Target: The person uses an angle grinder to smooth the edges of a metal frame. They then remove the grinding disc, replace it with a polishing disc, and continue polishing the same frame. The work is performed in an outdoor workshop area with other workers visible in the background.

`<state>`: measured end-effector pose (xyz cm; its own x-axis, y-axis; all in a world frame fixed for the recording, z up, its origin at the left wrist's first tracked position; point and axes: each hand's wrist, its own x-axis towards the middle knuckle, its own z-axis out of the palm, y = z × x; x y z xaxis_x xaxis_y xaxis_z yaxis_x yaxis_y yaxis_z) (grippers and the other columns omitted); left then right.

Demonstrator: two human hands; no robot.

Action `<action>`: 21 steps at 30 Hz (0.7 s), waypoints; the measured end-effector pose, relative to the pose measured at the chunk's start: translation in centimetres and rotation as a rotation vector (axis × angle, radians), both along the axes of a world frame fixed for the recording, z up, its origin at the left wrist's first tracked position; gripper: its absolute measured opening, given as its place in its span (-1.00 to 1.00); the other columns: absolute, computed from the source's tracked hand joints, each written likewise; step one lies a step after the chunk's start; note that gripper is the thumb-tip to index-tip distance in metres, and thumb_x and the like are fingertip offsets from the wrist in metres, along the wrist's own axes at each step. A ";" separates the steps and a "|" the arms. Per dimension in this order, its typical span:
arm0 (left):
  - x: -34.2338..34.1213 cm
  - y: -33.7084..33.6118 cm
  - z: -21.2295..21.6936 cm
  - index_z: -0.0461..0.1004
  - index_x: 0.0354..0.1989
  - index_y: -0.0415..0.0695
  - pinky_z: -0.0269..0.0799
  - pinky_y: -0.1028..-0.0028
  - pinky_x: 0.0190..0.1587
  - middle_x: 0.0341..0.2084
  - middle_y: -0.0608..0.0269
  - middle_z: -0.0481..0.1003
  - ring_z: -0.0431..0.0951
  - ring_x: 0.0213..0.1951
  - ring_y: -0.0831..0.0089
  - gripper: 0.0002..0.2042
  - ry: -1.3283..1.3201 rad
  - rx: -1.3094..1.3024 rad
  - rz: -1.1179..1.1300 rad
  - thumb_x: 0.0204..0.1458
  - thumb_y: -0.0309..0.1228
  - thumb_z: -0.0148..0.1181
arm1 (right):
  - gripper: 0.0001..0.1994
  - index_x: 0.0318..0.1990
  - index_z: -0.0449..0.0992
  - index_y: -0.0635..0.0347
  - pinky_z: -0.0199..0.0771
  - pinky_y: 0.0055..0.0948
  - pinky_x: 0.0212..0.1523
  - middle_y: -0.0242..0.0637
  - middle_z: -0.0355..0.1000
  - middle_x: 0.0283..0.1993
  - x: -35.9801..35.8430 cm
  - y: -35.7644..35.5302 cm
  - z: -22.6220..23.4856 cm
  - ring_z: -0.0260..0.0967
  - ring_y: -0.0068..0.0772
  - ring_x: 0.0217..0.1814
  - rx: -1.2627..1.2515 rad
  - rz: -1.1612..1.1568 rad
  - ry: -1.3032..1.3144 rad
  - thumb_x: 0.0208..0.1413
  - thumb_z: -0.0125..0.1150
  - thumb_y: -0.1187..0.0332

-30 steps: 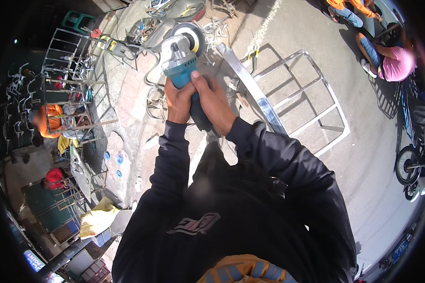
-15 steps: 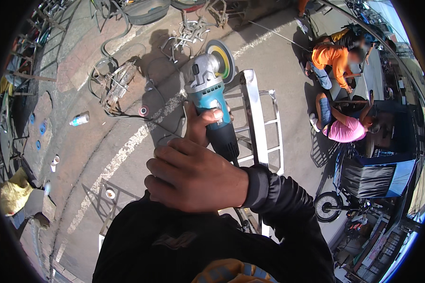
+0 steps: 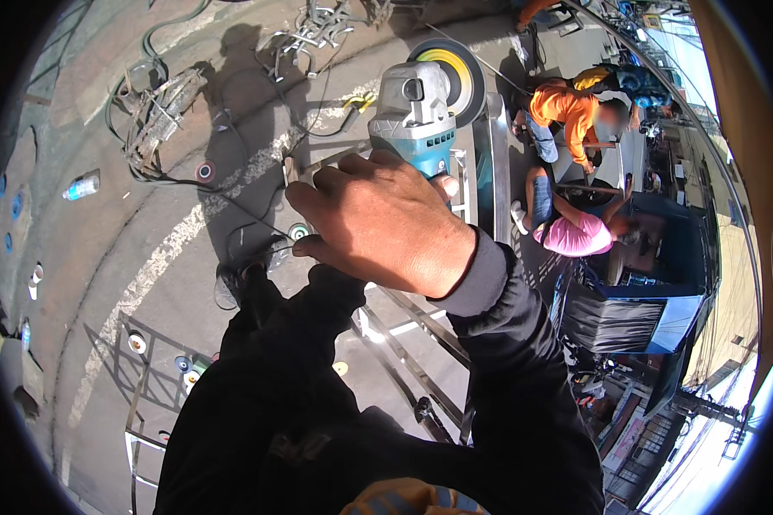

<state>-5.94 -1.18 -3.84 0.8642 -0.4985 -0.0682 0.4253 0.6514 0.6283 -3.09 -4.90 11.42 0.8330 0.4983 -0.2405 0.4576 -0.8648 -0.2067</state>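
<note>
A teal-and-grey angle grinder [image 3: 412, 120] is raised in front of me, with a round yellow-and-black disc [image 3: 465, 86] at its far end. My left hand [image 3: 445, 186] grips its body; only the thumb shows, the remaining fingers being hidden. Across the grinder's rear lies my right hand [image 3: 386, 223], back up, with its fingers curled; whatever is under them is hidden. A shiny metal frame [image 3: 414, 365] of square tubing stands below and beyond my arms, with one bar [image 3: 500, 163] near the disc.
Loose discs [image 3: 204, 172] and a plastic bottle [image 3: 82, 187] lie on the pavement. Cables run past a tangled metal heap [image 3: 167, 107] and a yellow-and-black clamp [image 3: 358, 105]. Two people, in an orange shirt [image 3: 558, 107] and a pink shirt [image 3: 575, 236], work at right near a blue sidecar [image 3: 636, 318].
My right hand has moved up and right onto the grinder's rear, covering most of my left hand. The grinder has shifted up and right in view, while the surroundings have slid left.
</note>
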 end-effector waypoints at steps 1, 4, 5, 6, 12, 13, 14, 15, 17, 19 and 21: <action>0.0 -0.1 -0.1 0.32 0.16 -0.26 0.64 0.21 -0.12 -0.15 0.00 0.59 0.68 -0.19 0.20 -0.37 0.001 -0.010 -0.001 -0.09 -0.30 0.43 | -0.52 0.00 0.54 0.20 0.51 -0.16 0.00 -0.19 0.57 -0.22 0.2 -0.2 0.1 0.58 -0.11 -0.06 -0.012 -0.009 0.017 0.04 0.47 0.08; 0.0 -0.3 -0.4 0.32 0.16 -0.26 0.64 0.23 -0.11 -0.15 0.01 0.59 0.68 -0.19 0.22 -0.36 -0.034 0.003 0.026 -0.10 -0.31 0.44 | -0.60 -0.08 0.63 0.11 0.46 -0.17 0.10 -0.17 0.62 -0.21 0.7 -0.3 0.1 0.58 -0.14 0.02 -0.168 0.082 0.081 0.07 0.44 0.02; 0.2 -0.4 -0.5 0.32 0.16 -0.26 0.64 0.23 -0.11 -0.15 0.01 0.59 0.68 -0.19 0.22 -0.36 -0.040 0.004 0.035 -0.10 -0.31 0.45 | -0.64 -0.13 0.66 0.08 0.46 -0.17 0.11 -0.17 0.64 -0.20 0.9 -0.2 0.1 0.58 -0.14 0.04 -0.202 0.127 0.094 0.09 0.41 0.01; 0.3 -0.4 -0.6 0.32 0.16 -0.26 0.64 0.24 -0.11 -0.15 0.02 0.59 0.68 -0.19 0.23 -0.35 -0.048 0.005 0.042 -0.11 -0.31 0.46 | -0.64 -0.15 0.67 0.08 0.44 -0.18 0.12 -0.19 0.64 -0.21 1.0 -0.2 0.1 0.58 -0.16 0.04 -0.232 0.134 0.133 0.08 0.42 0.01; 0.9 -0.2 -0.6 0.32 0.16 -0.26 0.63 0.26 -0.10 -0.15 0.04 0.60 0.68 -0.18 0.26 -0.34 -0.093 0.010 0.072 -0.12 -0.32 0.49 | -0.70 -0.27 0.73 0.06 0.41 -0.21 0.13 -0.27 0.66 -0.25 1.8 0.6 0.1 0.59 -0.23 0.02 -0.359 0.175 0.265 0.04 0.45 0.03; 0.9 0.0 -0.6 0.32 0.16 -0.26 0.63 0.27 -0.10 -0.15 0.04 0.60 0.68 -0.18 0.27 -0.33 -0.098 0.011 0.078 -0.13 -0.32 0.50 | -0.71 -0.29 0.73 0.06 0.41 -0.22 0.12 -0.26 0.66 -0.26 1.8 0.8 0.2 0.59 -0.23 0.01 -0.374 0.169 0.282 0.04 0.45 0.05; 0.9 0.1 -0.6 0.32 0.16 -0.26 0.63 0.27 -0.10 -0.15 0.05 0.60 0.68 -0.18 0.27 -0.33 -0.101 0.013 0.084 -0.13 -0.32 0.50 | -0.73 -0.30 0.73 0.05 0.42 -0.24 0.11 -0.26 0.66 -0.26 1.9 0.9 0.3 0.59 -0.24 0.01 -0.389 0.162 0.299 0.03 0.45 0.07; 0.9 0.2 -0.6 0.32 0.16 -0.26 0.63 0.28 -0.09 -0.16 0.05 0.60 0.68 -0.18 0.28 -0.33 -0.106 0.014 0.092 -0.13 -0.32 0.51 | -0.75 -0.32 0.74 0.05 0.42 -0.25 0.10 -0.26 0.66 -0.26 1.9 1.0 0.5 0.59 -0.25 0.01 -0.388 0.157 0.305 0.03 0.45 0.09; 1.1 0.5 -0.6 0.32 0.16 -0.26 0.62 0.28 -0.09 -0.16 0.06 0.60 0.68 -0.18 0.29 -0.32 -0.119 0.021 0.105 -0.14 -0.32 0.52 | -0.77 -0.32 0.73 0.06 0.43 -0.26 0.07 -0.24 0.66 -0.26 1.9 1.3 0.9 0.59 -0.26 -0.01 -0.335 0.163 0.243 0.03 0.45 0.12; 1.3 0.7 -0.5 0.32 0.16 -0.26 0.62 0.29 -0.09 -0.16 0.07 0.61 0.68 -0.18 0.30 -0.32 -0.135 0.032 0.118 -0.14 -0.32 0.53 | -0.75 -0.29 0.72 0.08 0.43 -0.28 0.10 -0.25 0.64 -0.29 1.8 1.7 1.2 0.57 -0.27 -0.03 -0.305 0.159 0.194 0.01 0.48 0.13; 1.6 1.1 -0.5 0.32 0.16 -0.26 0.62 0.30 -0.09 -0.16 0.07 0.61 0.68 -0.18 0.31 -0.31 -0.151 0.037 0.134 -0.15 -0.32 0.54 | -0.67 -0.20 0.69 0.11 0.42 -0.29 0.18 -0.28 0.60 -0.35 1.8 2.1 1.6 0.54 -0.26 -0.06 -0.306 0.165 0.142 -0.03 0.52 0.11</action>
